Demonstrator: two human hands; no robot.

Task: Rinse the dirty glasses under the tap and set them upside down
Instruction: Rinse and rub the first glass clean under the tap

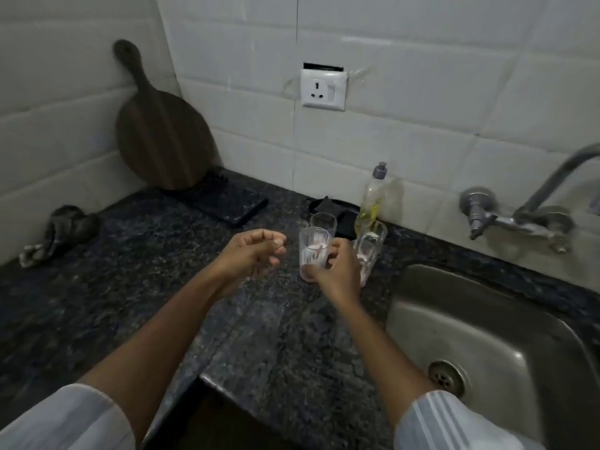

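A person's right hand (337, 271) curls around the lower part of the nearest glass (313, 253), one of three clear tumblers standing upright and close together on the dark granite counter (162, 287) just left of the steel sink (487, 336). The left hand (256, 251) hovers just left of that glass, fingers loosely curled and holding nothing. A second glass (370, 248) stands on the sink side of the gripping hand, partly masked by it, and a third glass (323, 222) stands behind, farther from the sink's front edge. The held glass keeps its long axis vertical, mouth up, with a pale pinkish film at its base; the sink basin lies to its right and the tap (519, 212) above the sink's far side, so the right hand is the nearer one to carry it there. A soap bottle (373, 196) stands against the tiled wall behind the glasses. The tap's spout runs out of the view at the right edge, so its mouth cannot be seen, and blur leaves it unclear whether the fingers fully encircle the glass.
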